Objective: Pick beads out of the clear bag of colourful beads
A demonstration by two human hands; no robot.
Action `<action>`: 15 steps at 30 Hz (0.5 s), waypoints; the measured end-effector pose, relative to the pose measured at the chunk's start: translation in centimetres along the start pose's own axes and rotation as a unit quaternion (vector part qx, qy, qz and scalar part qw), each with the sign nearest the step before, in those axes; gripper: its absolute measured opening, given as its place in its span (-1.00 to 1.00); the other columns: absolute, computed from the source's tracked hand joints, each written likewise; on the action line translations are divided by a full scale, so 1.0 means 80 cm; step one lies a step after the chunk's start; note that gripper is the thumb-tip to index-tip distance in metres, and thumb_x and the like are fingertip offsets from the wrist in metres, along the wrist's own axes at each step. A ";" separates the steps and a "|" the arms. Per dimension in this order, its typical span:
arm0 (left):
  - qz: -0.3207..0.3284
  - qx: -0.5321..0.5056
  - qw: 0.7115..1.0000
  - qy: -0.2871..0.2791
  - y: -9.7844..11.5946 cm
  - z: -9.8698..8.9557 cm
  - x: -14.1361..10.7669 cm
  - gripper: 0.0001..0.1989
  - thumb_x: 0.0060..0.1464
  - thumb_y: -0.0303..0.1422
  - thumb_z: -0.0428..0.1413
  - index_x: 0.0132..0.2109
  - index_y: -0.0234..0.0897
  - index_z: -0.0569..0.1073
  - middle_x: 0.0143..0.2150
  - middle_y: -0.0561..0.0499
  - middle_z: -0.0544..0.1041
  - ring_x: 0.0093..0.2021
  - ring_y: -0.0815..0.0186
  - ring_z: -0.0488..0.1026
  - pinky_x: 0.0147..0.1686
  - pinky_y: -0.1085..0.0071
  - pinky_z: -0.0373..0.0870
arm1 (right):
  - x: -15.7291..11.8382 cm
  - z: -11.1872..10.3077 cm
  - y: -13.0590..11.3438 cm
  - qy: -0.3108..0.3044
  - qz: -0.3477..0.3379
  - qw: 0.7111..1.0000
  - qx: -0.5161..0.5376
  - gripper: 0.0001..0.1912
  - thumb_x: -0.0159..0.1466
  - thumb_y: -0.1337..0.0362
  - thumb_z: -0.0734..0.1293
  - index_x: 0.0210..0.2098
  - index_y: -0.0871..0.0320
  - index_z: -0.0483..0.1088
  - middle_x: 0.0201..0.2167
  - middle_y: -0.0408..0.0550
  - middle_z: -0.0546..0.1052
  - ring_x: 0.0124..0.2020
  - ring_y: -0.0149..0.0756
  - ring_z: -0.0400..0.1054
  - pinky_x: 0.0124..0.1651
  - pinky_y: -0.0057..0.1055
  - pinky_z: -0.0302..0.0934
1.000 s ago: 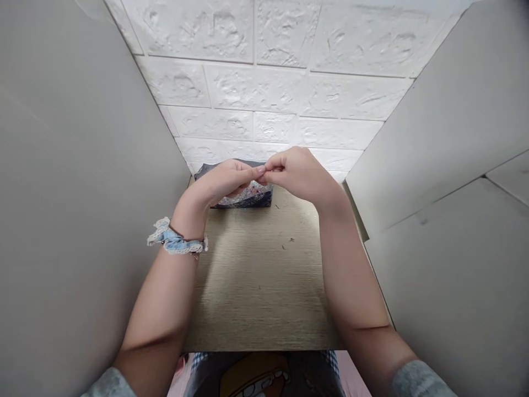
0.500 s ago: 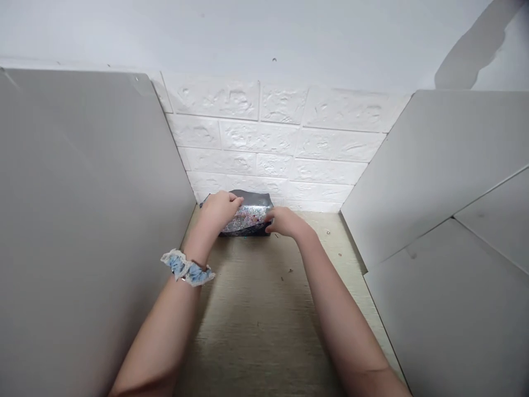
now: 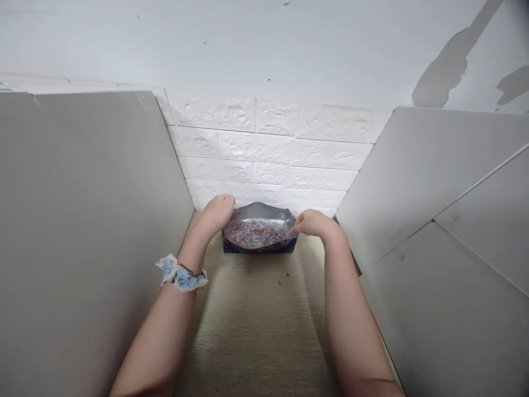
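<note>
A dark bag (image 3: 264, 211) with a silvery inside sits at the foot of the white brick-patterned wall, its mouth spread wide. Inside it are many small glittering bits (image 3: 256, 234) in pink, white and gold, like beads or sequins; too small to tell which. My left hand (image 3: 221, 210), with a blue and white scrunchie (image 3: 182, 275) on the wrist, is closed on the bag's upper left edge. At the right edge my right hand (image 3: 312, 223) pinches the rim between thumb and fingers. Most of the left fingertips are hidden behind the hand.
Grey-white panels rise on the left (image 3: 95, 220) and right (image 3: 463, 231). The brick-patterned wall (image 3: 273, 146) stands behind the bag. A few tiny specks (image 3: 287, 274) lie on the wood-grained surface (image 3: 252, 342).
The bag's mouth has been pulled wider, showing more of its contents. My right hand has moved right, and my left hand has shifted from over the bag to its left edge.
</note>
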State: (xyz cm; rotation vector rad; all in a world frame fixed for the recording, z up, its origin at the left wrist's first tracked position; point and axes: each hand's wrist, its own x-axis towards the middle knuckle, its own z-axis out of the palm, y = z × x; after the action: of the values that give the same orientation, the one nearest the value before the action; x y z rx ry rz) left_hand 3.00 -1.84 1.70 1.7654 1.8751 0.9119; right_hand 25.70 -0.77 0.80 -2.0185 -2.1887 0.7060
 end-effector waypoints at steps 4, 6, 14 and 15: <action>0.019 -0.102 0.994 -0.017 0.000 0.006 0.000 -0.84 -0.07 -0.33 -0.13 -0.55 -0.26 0.16 -0.59 0.07 0.26 -0.60 0.41 0.16 -0.55 0.47 0.07 | 0.013 0.010 -0.011 0.058 -0.040 0.998 0.002 -0.80 -0.01 0.24 0.31 -0.39 0.21 0.43 -0.39 -0.04 0.46 -0.38 -0.37 0.29 -0.41 -0.52 0.07; 0.019 -0.143 0.989 -0.035 0.000 0.007 0.000 -0.81 -0.05 -0.25 -0.11 -0.49 -0.28 0.23 -0.53 0.06 0.35 -0.59 0.42 0.23 -0.57 0.48 0.10 | 0.026 0.024 -0.023 0.099 -0.094 0.991 0.006 -0.78 0.04 0.28 0.27 -0.31 0.21 0.42 -0.35 -0.03 0.46 -0.33 -0.37 0.29 -0.35 -0.52 0.09; 0.063 -0.169 0.982 -0.058 0.001 0.004 -0.001 -0.75 -0.11 -0.20 0.04 -0.44 -0.35 0.36 -0.50 0.00 0.41 -0.47 0.38 0.34 -0.46 0.47 0.23 | 0.039 0.056 -0.069 0.024 -0.145 0.987 -0.069 -0.80 0.08 0.44 0.20 -0.40 0.24 0.45 -0.36 0.03 0.48 -0.40 -0.37 0.31 -0.39 -0.51 0.09; 0.054 -0.189 0.979 -0.064 0.001 0.004 -0.001 -0.76 -0.10 -0.22 0.03 -0.44 -0.35 0.34 -0.54 0.03 0.39 -0.52 0.41 0.32 -0.49 0.48 0.23 | 0.029 0.052 -0.071 0.018 -0.152 0.986 -0.065 -0.82 0.08 0.43 0.21 -0.40 0.23 0.45 -0.38 0.02 0.48 -0.39 -0.37 0.31 -0.39 -0.51 0.09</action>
State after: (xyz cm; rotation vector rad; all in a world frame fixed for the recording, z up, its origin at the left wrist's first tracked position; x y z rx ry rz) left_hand 3.32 -1.86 1.53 1.6574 1.4261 1.0841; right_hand 18.64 0.15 -1.27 -1.6732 -2.5035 0.4975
